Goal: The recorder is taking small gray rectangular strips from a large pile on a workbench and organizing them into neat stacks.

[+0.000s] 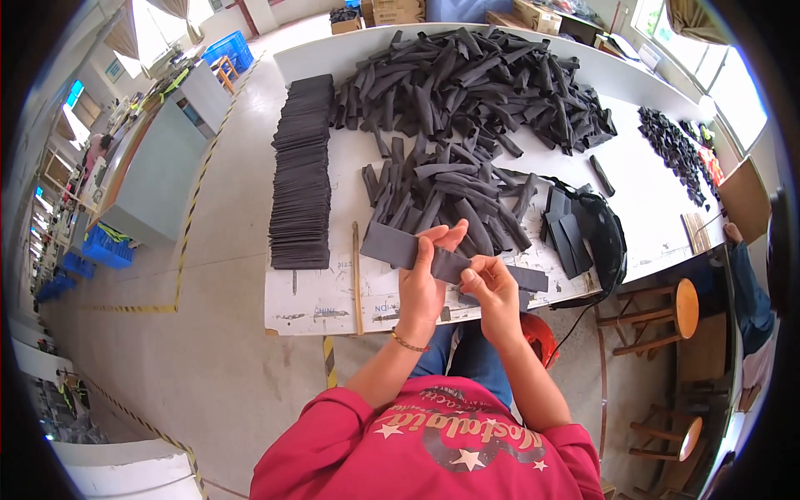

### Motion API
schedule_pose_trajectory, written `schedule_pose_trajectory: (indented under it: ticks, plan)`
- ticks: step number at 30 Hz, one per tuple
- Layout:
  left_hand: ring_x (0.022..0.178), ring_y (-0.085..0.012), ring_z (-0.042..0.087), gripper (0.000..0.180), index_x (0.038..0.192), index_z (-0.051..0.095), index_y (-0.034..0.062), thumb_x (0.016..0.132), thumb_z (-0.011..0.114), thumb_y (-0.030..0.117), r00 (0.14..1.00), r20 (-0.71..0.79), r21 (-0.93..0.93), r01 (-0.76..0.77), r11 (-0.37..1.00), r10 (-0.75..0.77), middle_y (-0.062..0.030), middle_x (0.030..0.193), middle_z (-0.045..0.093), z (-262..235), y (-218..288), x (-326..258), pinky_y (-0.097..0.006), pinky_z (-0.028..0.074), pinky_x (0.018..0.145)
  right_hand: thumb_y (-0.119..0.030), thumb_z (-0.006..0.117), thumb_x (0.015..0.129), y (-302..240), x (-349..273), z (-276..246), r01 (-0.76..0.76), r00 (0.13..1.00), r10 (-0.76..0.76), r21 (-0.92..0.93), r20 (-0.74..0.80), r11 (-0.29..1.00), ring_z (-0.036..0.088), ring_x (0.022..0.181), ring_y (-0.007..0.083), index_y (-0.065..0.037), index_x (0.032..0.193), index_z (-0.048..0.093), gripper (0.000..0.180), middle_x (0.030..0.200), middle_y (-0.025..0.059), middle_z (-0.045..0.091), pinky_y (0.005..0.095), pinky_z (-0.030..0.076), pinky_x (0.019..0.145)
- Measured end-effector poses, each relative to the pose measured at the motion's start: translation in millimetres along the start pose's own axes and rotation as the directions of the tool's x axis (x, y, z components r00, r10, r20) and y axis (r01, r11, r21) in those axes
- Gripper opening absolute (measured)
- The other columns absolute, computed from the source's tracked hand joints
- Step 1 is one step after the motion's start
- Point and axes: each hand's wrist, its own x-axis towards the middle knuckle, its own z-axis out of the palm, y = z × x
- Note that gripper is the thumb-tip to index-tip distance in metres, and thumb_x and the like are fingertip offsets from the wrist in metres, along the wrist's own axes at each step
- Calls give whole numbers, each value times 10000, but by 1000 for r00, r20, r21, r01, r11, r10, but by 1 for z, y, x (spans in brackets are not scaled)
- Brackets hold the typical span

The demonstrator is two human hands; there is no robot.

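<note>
Bright daylight floods from windows (pixel 158 25) at upper left and upper right, glare blown out; shadows soft; fisheye bends edges, black vignette rings frame; focus sharp centrally.

Bright windows (pixel 154 25), grey floor (pixel 225 367), wooden stools (pixel 667 312).

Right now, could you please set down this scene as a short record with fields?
Left hand: left hand holds a flat dark strip near its middle.
Right hand: right hand pinches the same strip's right part.
Surface: white table.
Behind the hands: loose heap of dark strips.
Left of table: neat stacked row of flat pieces.
Near edge: wooden stick.
Right of table: wooden stool.
</note>
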Motion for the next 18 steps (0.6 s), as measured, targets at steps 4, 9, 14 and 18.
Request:
schedule_pose_trajectory:
  ticks: [4, 9, 14, 18]
  plan:
    - [1260, -334, 501, 327, 1142, 578, 10, 1016, 452, 285, 995, 92, 7, 31, 999, -31, -192, 1140, 649, 3, 5, -2, -447, 357, 1099, -109, 672, 897, -11, 10, 2, -140, 987, 133, 84, 87, 987, 538, 773, 70, -26, 924, 620, 101, 861, -9, 586, 243, 457, 708]
    - [997, -325, 658, 299, 1125, 593, -12, 960, 582, 238, 989, -129, -3, 69, 998, -69, -197, 1024, 676, -13, 16, 1, -449, 524, 918, -40, 695, 837, -19, 5, 4, 460, 870, -485, -491, 85, 739, 570, 727, 167, 3, 867, 621, 90, 829, 75, 598, 277, 467, 695]
    - [896, -317, 678, 237, 1058, 632, -29, 918, 645, 161, 970, -225, -42, 88, 995, -95, -187, 976, 686, -22, 22, 4, -454, 554, 859, -1, 702, 809, -25, 7, -6, 524, 817, -548, -628, 180, 576, 598, 714, 224, -6, 863, 624, 95, 830, 101, 604, 307, 482, 655]
    - [911, -318, 677, 238, 1073, 629, -28, 921, 639, 154, 969, -212, -64, 112, 992, -124, -186, 975, 688, -25, 14, 4, -456, 552, 863, 16, 696, 807, -13, 8, -16, 368, 921, -383, -486, 73, 793, 595, 731, 189, 4, 859, 617, 95, 831, 82, 611, 293, 478, 676]
